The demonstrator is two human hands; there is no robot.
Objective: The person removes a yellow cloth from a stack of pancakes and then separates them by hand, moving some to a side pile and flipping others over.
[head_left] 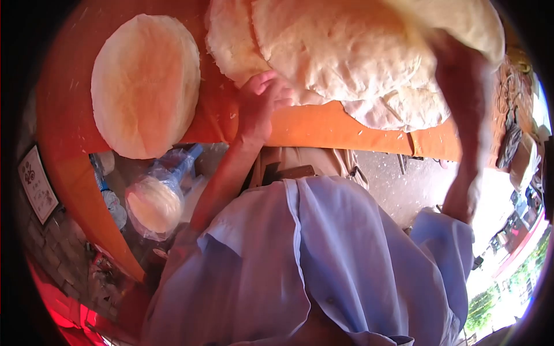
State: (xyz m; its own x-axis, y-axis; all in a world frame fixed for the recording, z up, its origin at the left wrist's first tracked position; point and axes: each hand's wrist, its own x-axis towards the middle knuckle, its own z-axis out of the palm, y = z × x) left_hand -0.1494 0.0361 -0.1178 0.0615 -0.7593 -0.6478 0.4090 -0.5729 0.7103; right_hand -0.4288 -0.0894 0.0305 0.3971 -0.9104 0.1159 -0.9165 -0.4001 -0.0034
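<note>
Several large pale flatbreads [340, 52] lie overlapping on an orange-covered table [311, 126], filling the upper middle of the head view. My left hand [265, 98] is at the near left edge of these breads, its fingers curled against the edge of one flatbread. My right hand [424, 26] reaches over the right side of the pile. Motion smears it, and its fingers cannot be made out. To the left of my left hand, a single oval flatbread [144, 86] lies flat, its near end at the table's edge.
Below the table on the left sits bread in a clear plastic bag [153, 205], beside something blue. A framed sheet [38, 183] with dark markings is at the far left. A dark bundle [509, 138] and a pale bag [524, 161] are at the right.
</note>
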